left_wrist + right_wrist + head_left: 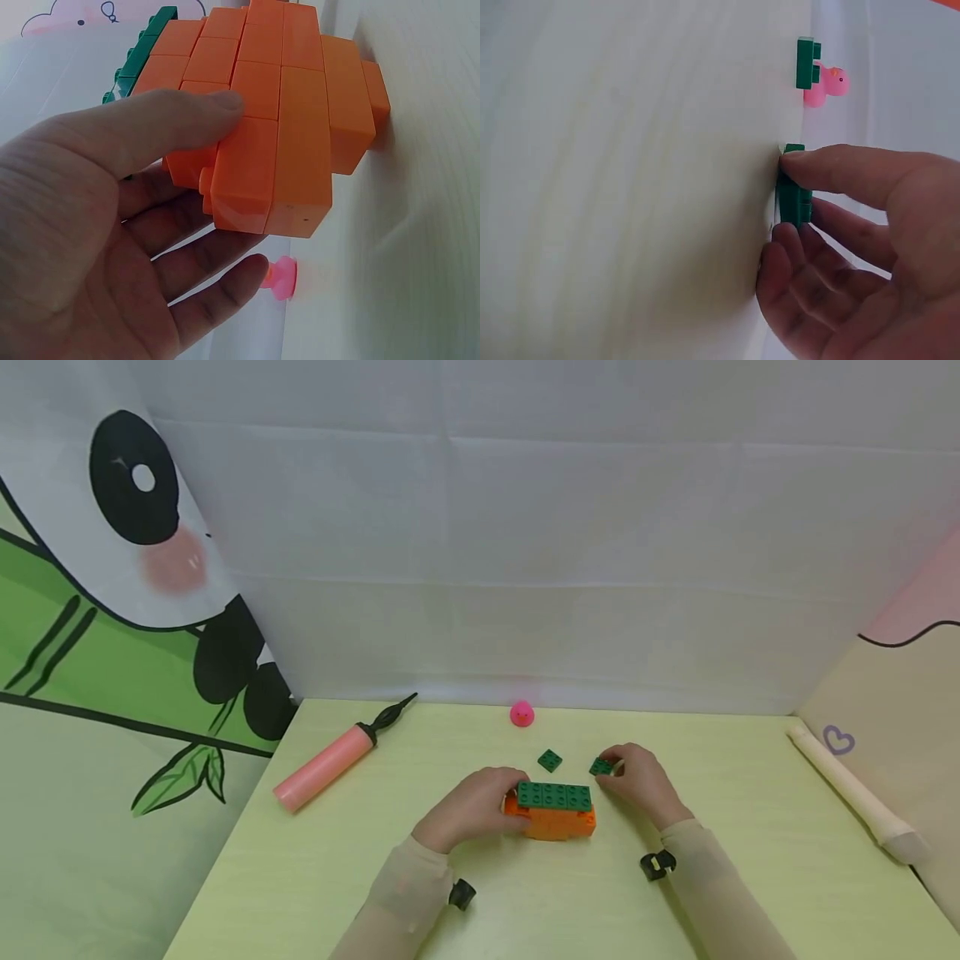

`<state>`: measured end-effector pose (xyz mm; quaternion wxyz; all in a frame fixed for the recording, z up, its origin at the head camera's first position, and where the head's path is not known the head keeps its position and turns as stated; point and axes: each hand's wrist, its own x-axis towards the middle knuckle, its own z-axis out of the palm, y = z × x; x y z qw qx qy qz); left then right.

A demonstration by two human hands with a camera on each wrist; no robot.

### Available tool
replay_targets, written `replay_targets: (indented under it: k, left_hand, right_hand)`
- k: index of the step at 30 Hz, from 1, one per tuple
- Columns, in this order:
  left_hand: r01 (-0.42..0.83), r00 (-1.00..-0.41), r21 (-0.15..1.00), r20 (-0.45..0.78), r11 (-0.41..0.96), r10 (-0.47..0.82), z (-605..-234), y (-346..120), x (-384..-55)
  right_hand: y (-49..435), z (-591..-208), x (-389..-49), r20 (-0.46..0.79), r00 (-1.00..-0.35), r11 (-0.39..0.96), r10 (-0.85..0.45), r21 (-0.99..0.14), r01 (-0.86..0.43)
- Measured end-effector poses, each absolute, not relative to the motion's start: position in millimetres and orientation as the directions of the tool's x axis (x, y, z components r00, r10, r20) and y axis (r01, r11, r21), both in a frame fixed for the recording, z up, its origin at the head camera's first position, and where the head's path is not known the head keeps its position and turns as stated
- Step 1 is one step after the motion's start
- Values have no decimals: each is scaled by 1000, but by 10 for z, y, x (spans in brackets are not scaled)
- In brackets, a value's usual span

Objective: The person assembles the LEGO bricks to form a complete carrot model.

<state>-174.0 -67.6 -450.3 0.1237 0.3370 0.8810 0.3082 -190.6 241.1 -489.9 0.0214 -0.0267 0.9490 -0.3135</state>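
My left hand (480,806) grips the left end of an orange block build (558,824), its thumb across the stacked bricks in the left wrist view. A row of green bricks (553,795) tops the build. To the right, my right hand (641,781) pinches a small green brick (793,191) between thumb and fingers at the table surface. A second small green brick (550,761) lies on the table behind the build, apart from both hands.
A pink rubber duck (522,713) sits at the table's back edge. At the back left lies a pink hand pump (337,760) with a black nozzle. A pale rolled tube (851,789) lies along the right edge. White cloth (480,543) hangs behind the table.
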Motion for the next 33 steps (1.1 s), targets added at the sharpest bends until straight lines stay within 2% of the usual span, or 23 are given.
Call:
replay_targets:
  k: [6, 19, 24, 33]
  left_hand:
    - [506, -745, 633, -22, 586, 667, -4518, -668, -1751]
    - [528, -738, 612, -14, 590, 675, -4507, -651, -1747]
    - [522, -738, 624, -11, 581, 675, -4484, -657, -1742]
    - [509, -755, 628, -3, 589, 656, -4500, -671, -1749]
  right_hand:
    - [2398, -4815, -1831, -29, -998, 746, -56, -665, -23]
    - [2389, -4301, -1439, 34, -971, 492, -238, -858, -150]
    - [2390, -4183, -1370, 47, -941, 425, -334, -884, -195]
    - [2318, -4159, -1345, 77, -892, 388, -445, -881, -270]
